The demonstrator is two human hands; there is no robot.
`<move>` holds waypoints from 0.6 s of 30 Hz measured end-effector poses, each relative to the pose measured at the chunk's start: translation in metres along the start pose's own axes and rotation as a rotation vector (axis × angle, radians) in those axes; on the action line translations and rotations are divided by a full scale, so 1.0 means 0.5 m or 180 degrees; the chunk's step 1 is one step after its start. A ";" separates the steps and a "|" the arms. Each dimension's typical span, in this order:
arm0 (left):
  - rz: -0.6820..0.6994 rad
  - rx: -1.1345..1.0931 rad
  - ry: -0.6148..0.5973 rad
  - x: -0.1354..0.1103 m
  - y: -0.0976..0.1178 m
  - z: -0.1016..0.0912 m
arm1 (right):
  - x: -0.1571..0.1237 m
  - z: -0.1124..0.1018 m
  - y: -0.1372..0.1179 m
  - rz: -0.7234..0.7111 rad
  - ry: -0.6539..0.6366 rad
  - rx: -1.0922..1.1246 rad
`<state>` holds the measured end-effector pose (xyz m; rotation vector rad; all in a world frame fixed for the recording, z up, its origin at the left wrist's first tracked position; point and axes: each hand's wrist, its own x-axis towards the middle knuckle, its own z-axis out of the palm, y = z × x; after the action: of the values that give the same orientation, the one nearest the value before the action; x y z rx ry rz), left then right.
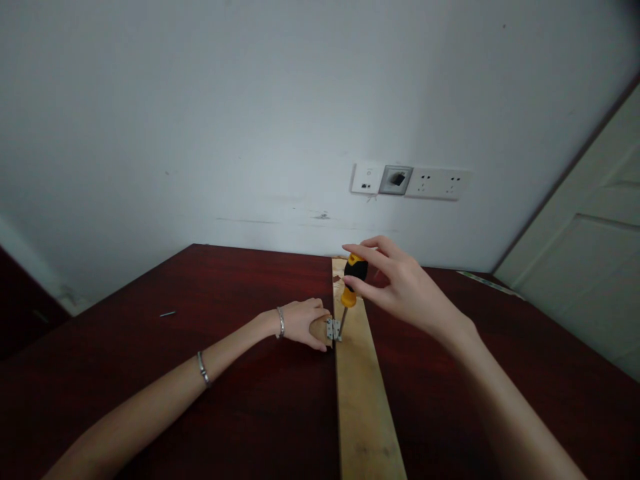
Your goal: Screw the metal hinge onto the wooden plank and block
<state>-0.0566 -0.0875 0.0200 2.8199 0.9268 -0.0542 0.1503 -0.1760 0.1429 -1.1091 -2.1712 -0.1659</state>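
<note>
A long pale wooden board (364,393) lies on the dark red table. Against its left edge sits a small wooden block (319,329), with my left hand (301,321) closed around it. A silver hinge (331,329) spans the seam between block and board. My right hand (387,273) grips a yellow and black screwdriver (355,269) by its handle with thumb and fingers. The screwdriver tilts slightly, its tip down at the hinge's right leaf. Whether a screw is under the tip is too small to tell.
A thin metal rod-like piece (167,314) lies on the table (240,283) to the left. Behind the table rises a white wall with sockets (433,183). A pale flat strip (490,283) lies at the table's far right edge, near a white door (590,253).
</note>
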 end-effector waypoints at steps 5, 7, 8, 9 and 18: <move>0.0034 -0.0018 -0.0006 0.000 -0.001 -0.001 | 0.000 0.007 0.004 0.0109 0.0042 0.0080; 0.0052 -0.0024 0.0000 0.000 -0.001 -0.002 | 0.000 0.007 0.002 0.0001 -0.0015 0.0173; 0.0055 -0.0026 0.0000 0.000 -0.001 -0.002 | 0.000 0.007 0.000 -0.0061 -0.0027 0.0179; 0.0053 -0.0029 -0.0001 0.000 -0.001 -0.003 | 0.000 0.006 -0.001 -0.0112 -0.0022 0.0154; 0.0052 0.0041 0.0010 0.000 0.000 -0.003 | -0.002 0.001 -0.006 0.0026 0.0015 0.0152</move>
<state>-0.0565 -0.0874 0.0217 2.8397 0.9074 -0.0540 0.1481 -0.1782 0.1423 -1.0897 -2.1551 -0.1124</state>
